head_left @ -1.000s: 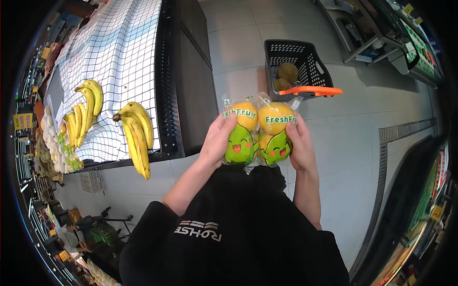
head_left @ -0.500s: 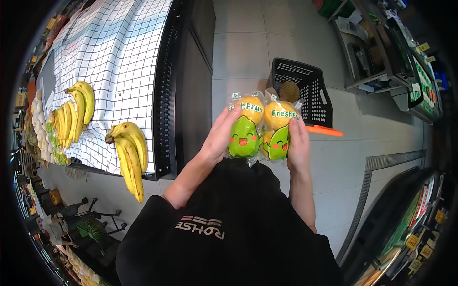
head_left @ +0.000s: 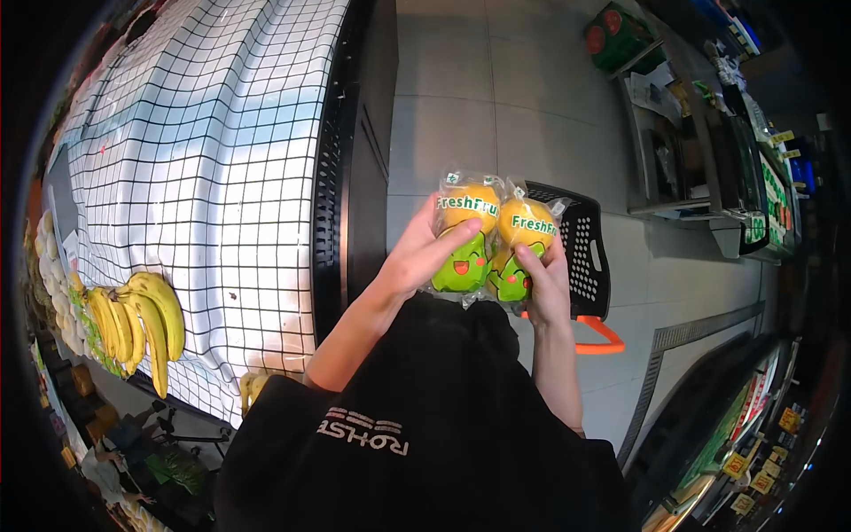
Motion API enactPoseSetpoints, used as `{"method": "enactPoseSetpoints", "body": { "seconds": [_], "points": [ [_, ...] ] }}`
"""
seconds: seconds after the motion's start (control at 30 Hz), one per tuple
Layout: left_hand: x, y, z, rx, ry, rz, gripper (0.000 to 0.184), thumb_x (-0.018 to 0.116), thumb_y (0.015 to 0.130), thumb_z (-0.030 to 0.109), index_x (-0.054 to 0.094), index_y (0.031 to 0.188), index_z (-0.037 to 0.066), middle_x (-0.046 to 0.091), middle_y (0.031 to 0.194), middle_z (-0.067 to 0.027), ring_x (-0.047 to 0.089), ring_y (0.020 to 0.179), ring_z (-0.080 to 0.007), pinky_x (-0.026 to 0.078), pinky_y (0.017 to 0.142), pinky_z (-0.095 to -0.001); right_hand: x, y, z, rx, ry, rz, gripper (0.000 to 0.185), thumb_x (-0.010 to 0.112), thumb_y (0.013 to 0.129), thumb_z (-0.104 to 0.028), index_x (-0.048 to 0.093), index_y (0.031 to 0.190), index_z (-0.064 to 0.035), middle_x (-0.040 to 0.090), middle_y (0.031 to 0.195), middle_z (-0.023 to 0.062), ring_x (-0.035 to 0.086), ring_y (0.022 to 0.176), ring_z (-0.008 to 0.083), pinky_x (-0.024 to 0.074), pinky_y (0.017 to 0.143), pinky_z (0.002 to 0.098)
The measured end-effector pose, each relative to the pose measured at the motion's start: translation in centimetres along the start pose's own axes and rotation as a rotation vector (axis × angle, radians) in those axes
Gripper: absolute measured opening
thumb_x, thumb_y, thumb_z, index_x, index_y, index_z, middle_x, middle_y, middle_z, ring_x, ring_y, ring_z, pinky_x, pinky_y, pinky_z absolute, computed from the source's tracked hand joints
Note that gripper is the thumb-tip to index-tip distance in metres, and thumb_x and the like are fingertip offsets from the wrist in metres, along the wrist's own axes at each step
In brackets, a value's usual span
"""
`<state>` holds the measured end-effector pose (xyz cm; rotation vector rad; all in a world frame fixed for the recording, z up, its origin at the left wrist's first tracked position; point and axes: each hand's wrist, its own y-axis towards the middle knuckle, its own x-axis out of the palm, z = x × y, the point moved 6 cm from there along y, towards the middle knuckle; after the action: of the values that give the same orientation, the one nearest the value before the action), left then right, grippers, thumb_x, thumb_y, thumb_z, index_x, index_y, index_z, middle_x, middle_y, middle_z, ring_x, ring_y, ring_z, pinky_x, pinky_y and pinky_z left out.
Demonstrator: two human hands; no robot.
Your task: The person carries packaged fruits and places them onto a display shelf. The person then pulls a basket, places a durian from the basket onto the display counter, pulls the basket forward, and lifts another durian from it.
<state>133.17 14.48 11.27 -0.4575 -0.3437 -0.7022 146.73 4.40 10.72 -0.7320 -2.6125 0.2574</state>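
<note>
In the head view, the left hand (head_left: 425, 255) is curled round the left fruit bag (head_left: 464, 264), its thumb across the front. The right hand (head_left: 549, 282) grips the right fruit bag (head_left: 526, 225) likewise — both bags sit side by side between the hands. Just past the right hand stands a black basket (head_left: 587, 257); well left of the left hand, bananas (head_left: 158, 310) lie on checked cloth (head_left: 222, 191).

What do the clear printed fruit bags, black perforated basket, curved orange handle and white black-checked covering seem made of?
Left fruit bag and right fruit bag: probably thin, glossy plastic film; transparent, crinkled edges.
Basket: likely rigid, matte plastic; regular holes in its wall.
Handle: apparently smooth plastic; even, bright colour.
Covering: soft folds suggest fabric, though coated sheeting is possible.
</note>
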Motion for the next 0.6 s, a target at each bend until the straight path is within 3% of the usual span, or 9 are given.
{"method": "enactPoseSetpoints", "body": {
  "seconds": [0.33, 0.6],
  "points": [
    [-6.1, 5.9, 3.5, 0.137, 0.079, 0.152, 0.059, 0.068, 0.083, 0.007, 0.036, 0.131, -0.004, 0.056, 0.118, -0.0125, 0.055, 0.109, -0.0177, 0.045, 0.093, -0.0311, 4.6, 10.0, 0.6, 0.097, -0.053, -0.096, 0.070, 0.069, 0.080, 0.001, 0.032, 0.139, 0.0001, 0.058, 0.115, 0.0085, 0.057, 0.104, 0.0150, 0.0473, 0.089, 0.0274],
    [-7.5, 14.0, 6.1, 0.097, 0.150, 0.285, 0.053, 0.065, 0.087, 0.014, 0.040, 0.129, -0.004, 0.056, 0.117, -0.0122, 0.055, 0.107, -0.0175, 0.045, 0.092, -0.0310, 5.0, 21.3, -0.5, 0.140, -0.044, -0.140, 0.070, 0.070, 0.078, 0.001, 0.033, 0.138, 0.0030, 0.057, 0.118, 0.0113, 0.057, 0.105, 0.0160, 0.0476, 0.090, 0.0286]
  ]
}}
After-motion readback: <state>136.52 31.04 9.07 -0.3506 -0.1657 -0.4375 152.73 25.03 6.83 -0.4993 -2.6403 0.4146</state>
